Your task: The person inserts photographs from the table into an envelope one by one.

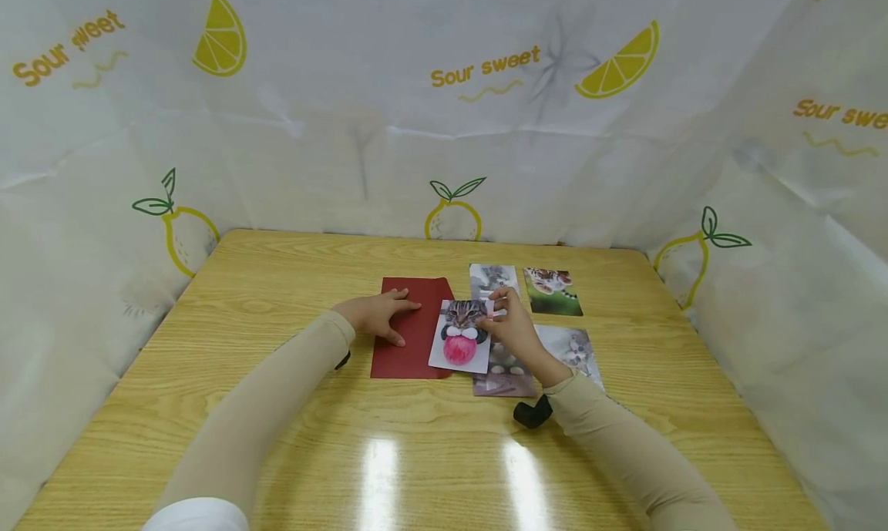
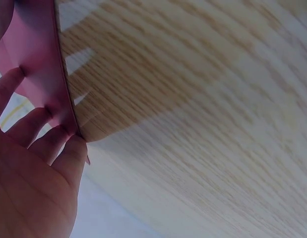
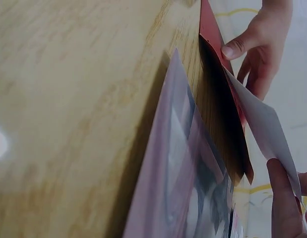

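A red envelope (image 1: 408,354) lies on the table with its flap toward the right. My left hand (image 1: 377,315) rests on its left part, fingers spread; in the left wrist view the fingertips of that hand (image 2: 34,173) press near the envelope's edge (image 2: 39,49). My right hand (image 1: 516,332) pinches a card (image 1: 458,344) by its right side, picture up: a tabby cat with a pink ball. This card overlaps the envelope's flap side. In the right wrist view the tilted card (image 3: 265,126) has its far end at the envelope's opening, the thumb and fingers (image 3: 282,196) gripping its near end.
Several more picture cards lie to the right: a grey kitten card (image 1: 491,273), a tiger card (image 1: 555,294), a pale card (image 1: 572,344) partly under my right forearm, and a mauve-edged card (image 1: 502,384) beneath my hand. A white lemon-print sheet (image 1: 333,153) stands behind the table (image 1: 437,454).
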A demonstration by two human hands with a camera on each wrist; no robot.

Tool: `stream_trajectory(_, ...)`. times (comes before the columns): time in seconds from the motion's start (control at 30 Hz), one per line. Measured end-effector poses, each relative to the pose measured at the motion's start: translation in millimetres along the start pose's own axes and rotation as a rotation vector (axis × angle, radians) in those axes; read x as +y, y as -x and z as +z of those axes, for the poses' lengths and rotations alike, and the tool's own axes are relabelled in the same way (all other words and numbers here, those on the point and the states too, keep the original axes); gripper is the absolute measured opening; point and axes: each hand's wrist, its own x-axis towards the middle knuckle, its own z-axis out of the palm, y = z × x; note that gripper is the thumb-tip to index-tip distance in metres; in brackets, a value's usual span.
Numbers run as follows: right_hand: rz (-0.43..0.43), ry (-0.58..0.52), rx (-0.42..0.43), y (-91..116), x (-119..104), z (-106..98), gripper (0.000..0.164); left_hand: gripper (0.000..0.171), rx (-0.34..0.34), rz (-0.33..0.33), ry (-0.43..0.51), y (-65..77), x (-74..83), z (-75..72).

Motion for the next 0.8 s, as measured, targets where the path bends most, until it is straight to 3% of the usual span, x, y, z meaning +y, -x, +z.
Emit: stream_trajectory(0.8,0.092,0.090,-0.026,-5.6,0.9,2.2,0.045,0.080,0.006,-0.008,-0.006,0.5,2.2,-1.1)
